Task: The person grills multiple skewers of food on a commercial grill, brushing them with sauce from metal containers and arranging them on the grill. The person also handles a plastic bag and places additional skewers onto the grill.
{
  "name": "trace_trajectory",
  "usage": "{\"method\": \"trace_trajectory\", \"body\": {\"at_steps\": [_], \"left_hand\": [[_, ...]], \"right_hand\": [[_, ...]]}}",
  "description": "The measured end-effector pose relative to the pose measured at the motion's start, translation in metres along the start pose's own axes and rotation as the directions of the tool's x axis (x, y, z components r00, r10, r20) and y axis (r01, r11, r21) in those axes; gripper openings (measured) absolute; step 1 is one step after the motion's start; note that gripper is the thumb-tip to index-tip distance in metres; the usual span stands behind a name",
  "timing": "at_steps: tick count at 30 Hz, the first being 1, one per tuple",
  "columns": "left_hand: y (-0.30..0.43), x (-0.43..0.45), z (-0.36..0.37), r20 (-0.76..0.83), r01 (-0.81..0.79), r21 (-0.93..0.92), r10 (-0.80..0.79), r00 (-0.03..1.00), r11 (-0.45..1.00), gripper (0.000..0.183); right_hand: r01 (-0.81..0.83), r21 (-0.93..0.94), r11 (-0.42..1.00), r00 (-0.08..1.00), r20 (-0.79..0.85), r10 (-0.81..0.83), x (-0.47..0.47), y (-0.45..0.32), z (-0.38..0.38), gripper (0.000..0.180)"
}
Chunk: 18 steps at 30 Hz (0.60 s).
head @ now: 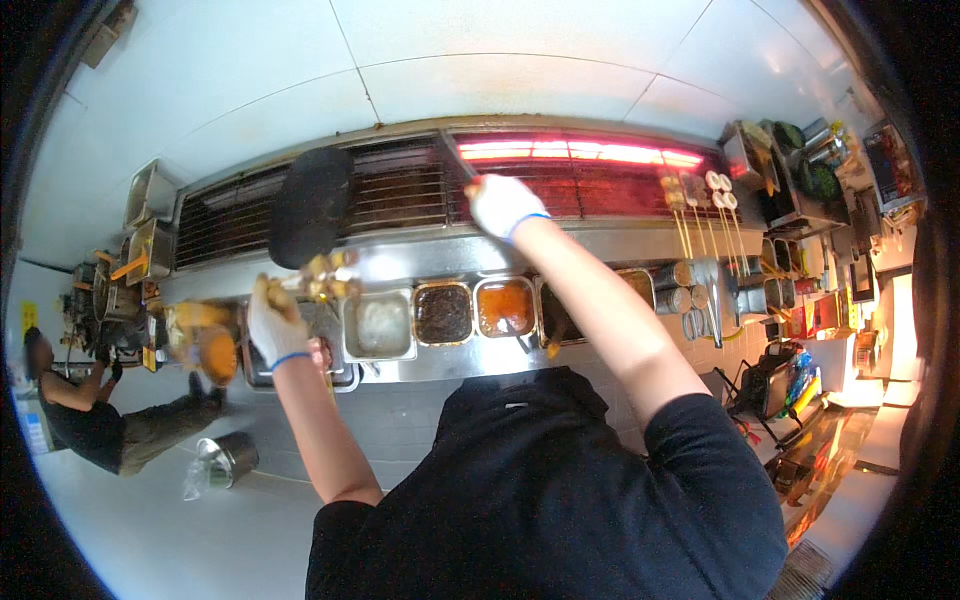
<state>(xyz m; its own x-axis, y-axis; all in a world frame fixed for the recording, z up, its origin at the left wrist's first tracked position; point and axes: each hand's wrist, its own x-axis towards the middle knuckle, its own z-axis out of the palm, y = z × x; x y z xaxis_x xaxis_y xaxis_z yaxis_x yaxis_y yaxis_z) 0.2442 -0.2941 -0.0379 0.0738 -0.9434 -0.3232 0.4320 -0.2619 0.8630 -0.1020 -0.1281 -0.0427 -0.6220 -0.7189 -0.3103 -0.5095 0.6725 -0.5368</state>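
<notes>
My left hand (274, 326), in a white glove with a blue cuff, grips a bunch of skewers with browned food chunks (330, 276). Motion blurs them above the counter's steel ledge (420, 255). My right hand (510, 206), gloved the same way, holds a long dark tool (456, 156) with a reddish handle over the grill grate (397, 187); its exact kind is unclear. Red heat glows in the grill's right half (585, 169). At that end lie skewers with white round pieces (721, 191) and skewers with brownish pieces (673, 196). A black oval plate (311, 210) rests on the left grate.
Before me stand steel pans with pale contents (379, 324), dark seasoning (442, 313) and orange-red sauce (504, 306). Shaker canisters (675, 300), scissors (691, 324) and tongs (714, 311) sit right. A co-worker (86, 420) and a metal bucket (238, 456) are left.
</notes>
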Motion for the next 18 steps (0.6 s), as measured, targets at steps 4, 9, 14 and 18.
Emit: {"method": "trace_trajectory", "body": {"at_steps": [4, 9, 14, 18], "left_hand": [[-0.015, 0.016, 0.061, 0.116, 0.050, -0.030, -0.046, 0.992, 0.998, 0.019], [-0.042, 0.019, 0.124, 0.068, -0.036, -0.070, 0.041, 0.997, 0.997, 0.018], [-0.037, -0.022, 0.156, 0.184, -0.478, 0.016, 0.467, 0.865, 0.878, 0.028], [-0.021, -0.065, 0.154, 0.439, -0.920, 0.158, 0.809, 0.391, 0.359, 0.018]], "right_hand": [[-0.231, -0.133, 0.964, 0.956, -0.216, 0.199, -0.068, 0.100, -0.079, 0.042], [-0.366, -0.256, 0.895, 0.927, -0.186, 0.325, -0.082, 0.089, -0.036, 0.036], [0.108, -0.013, 0.994, 0.983, -0.149, -0.109, -0.060, 0.010, 0.058, 0.031], [0.171, 0.096, 0.981, 0.964, -0.222, -0.147, -0.100, 0.043, 0.044, 0.035]]}}
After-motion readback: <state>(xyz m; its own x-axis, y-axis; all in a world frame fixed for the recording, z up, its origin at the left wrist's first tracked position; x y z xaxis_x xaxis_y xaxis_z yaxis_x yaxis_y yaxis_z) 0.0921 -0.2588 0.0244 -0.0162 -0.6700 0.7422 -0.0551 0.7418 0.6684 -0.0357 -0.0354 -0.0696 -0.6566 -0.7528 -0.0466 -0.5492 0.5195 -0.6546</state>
